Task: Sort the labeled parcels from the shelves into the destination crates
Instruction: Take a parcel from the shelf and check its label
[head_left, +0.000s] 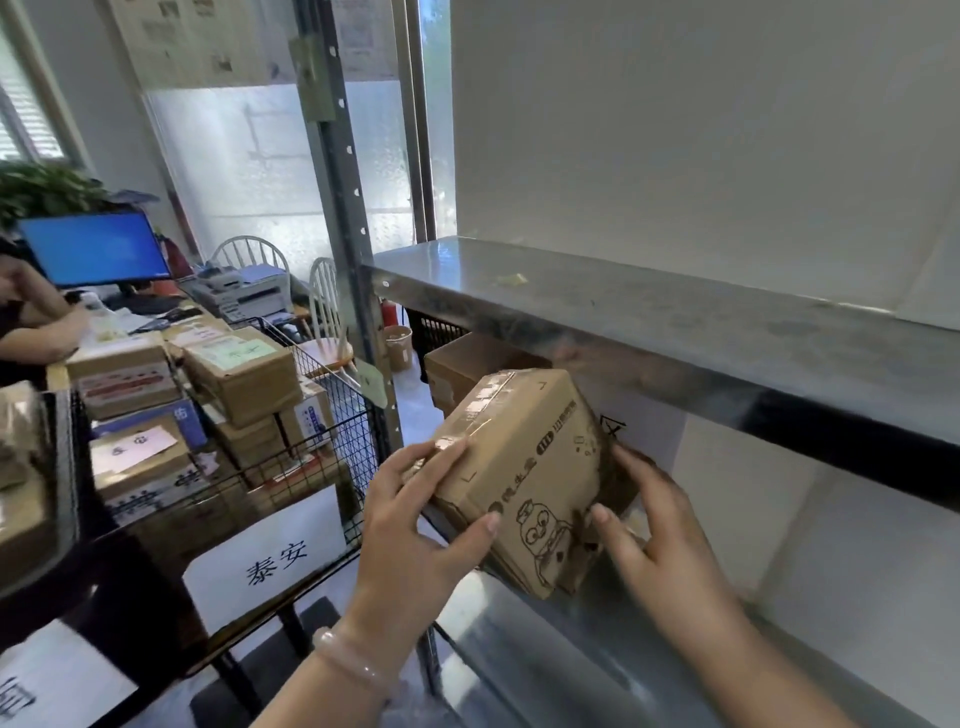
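A brown cardboard parcel (524, 467) with a cartoon print and clear tape is tilted at the front edge of the lower metal shelf (519, 654). My left hand (415, 514) grips its left end, thumb on the printed face. My right hand (654, 525) holds its right end. Behind it on the same shelf sits another brown box (467, 364). To the left stands a black wire crate (343, 441) holding several labeled parcels, with a white sign (270, 566) bearing two characters on its front.
The upper metal shelf (649, 322) juts out just above the parcel. A perforated upright post (343, 218) stands between shelf and crate. Another crate (31, 483) is at far left. A person sits at a desk with a blue monitor (93, 249).
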